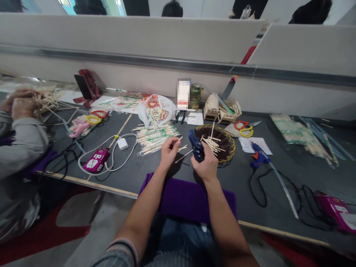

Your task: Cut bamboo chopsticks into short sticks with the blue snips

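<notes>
My left hand (168, 150) is closed in a pinch on thin wooden sticks (182, 148) that point right. My right hand (206, 163) is wrapped round a dark blue tool (195, 144), its front end close to the sticks' tips. Both hands hover over the dark table (139, 170) just in front of a round wire basket (228, 149) holding several cut sticks. A pile of wooden sticks (156, 135) lies to the left of my left hand.
A blue glue gun (258, 157) with a black cord lies right of the basket. Red and yellow scissors (242, 128), small stick-built houses (221, 109), a plastic bag (155, 107) and pink power units (96, 161) are on the table. Another person's hands (19, 104) work sticks at far left.
</notes>
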`<state>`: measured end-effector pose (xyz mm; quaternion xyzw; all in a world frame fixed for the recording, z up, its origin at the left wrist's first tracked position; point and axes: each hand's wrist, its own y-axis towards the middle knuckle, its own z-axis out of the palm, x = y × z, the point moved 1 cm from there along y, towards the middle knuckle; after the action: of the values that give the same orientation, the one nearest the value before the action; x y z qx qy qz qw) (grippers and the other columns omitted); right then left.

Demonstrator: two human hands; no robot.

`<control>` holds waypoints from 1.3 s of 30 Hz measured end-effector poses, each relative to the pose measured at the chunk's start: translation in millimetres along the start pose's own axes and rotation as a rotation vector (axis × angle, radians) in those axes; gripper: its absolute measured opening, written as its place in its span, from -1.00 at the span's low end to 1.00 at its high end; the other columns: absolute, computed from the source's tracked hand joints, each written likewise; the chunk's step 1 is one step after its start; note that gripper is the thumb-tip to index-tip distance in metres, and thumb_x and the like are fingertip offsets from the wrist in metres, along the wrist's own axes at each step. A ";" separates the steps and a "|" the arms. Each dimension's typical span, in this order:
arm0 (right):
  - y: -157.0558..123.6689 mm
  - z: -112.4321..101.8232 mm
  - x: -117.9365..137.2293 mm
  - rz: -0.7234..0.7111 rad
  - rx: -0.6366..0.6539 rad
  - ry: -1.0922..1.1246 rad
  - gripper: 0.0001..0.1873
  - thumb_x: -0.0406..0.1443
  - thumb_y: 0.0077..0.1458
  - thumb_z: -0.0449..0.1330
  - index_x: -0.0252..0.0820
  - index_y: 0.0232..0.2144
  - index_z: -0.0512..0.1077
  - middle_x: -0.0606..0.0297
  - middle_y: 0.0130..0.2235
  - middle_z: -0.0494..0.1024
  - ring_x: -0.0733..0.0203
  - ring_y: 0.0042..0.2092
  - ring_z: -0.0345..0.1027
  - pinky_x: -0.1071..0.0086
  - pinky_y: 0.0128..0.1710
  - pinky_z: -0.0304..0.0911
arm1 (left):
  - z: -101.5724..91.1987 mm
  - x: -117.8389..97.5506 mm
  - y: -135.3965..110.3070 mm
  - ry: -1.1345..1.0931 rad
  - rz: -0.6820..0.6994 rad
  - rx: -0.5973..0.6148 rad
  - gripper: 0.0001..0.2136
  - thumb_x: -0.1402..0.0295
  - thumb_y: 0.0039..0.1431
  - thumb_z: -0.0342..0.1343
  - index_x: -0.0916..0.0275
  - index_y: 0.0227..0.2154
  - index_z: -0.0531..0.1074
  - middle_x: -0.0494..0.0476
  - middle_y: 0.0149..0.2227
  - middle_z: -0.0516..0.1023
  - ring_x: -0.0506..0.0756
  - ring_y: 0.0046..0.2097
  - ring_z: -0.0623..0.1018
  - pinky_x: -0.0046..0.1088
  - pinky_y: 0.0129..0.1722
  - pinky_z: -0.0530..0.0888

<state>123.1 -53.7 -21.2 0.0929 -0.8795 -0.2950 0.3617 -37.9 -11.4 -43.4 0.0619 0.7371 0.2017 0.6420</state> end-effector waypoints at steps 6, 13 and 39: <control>2.1 0.3 -6.9 0.264 -0.022 0.178 -0.65 -0.23 0.03 0.14 -0.20 -0.11 0.39 0.17 -0.28 0.54 0.13 -0.33 0.43 0.24 -0.22 0.37 | -0.3 13.7 -1.9 0.481 -0.125 0.092 -0.69 0.18 0.31 -0.12 0.20 -0.30 0.48 0.13 -0.35 0.48 0.10 -0.27 0.47 -0.43 -0.27 0.33; 5.6 3.8 -12.6 0.317 -0.148 0.454 -0.74 -0.27 0.00 0.20 -0.21 -0.20 0.39 0.26 -0.29 0.49 0.24 -0.29 0.39 0.31 -0.17 0.34 | 2.4 13.6 -1.7 0.672 -0.185 0.321 -0.76 0.35 0.26 -0.05 0.21 -0.13 0.49 0.19 -0.10 0.54 0.14 -0.06 0.49 -0.37 -0.06 0.37; 18.3 -19.1 -26.9 0.469 -0.402 0.993 -0.70 -0.28 -0.09 0.17 -0.17 -0.23 0.33 0.42 -0.40 0.43 0.31 -0.43 0.36 0.31 -0.32 0.32 | 1.9 16.1 2.1 0.542 -0.149 0.143 -0.82 0.38 0.19 0.02 0.21 -0.34 0.54 0.10 -0.28 0.58 0.07 -0.26 0.50 -0.44 -0.24 0.38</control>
<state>156.6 -37.4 -15.3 -0.0478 -0.5286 -0.2891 0.7967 -39.2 -3.5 -57.7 -0.0035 0.8966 0.1108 0.4287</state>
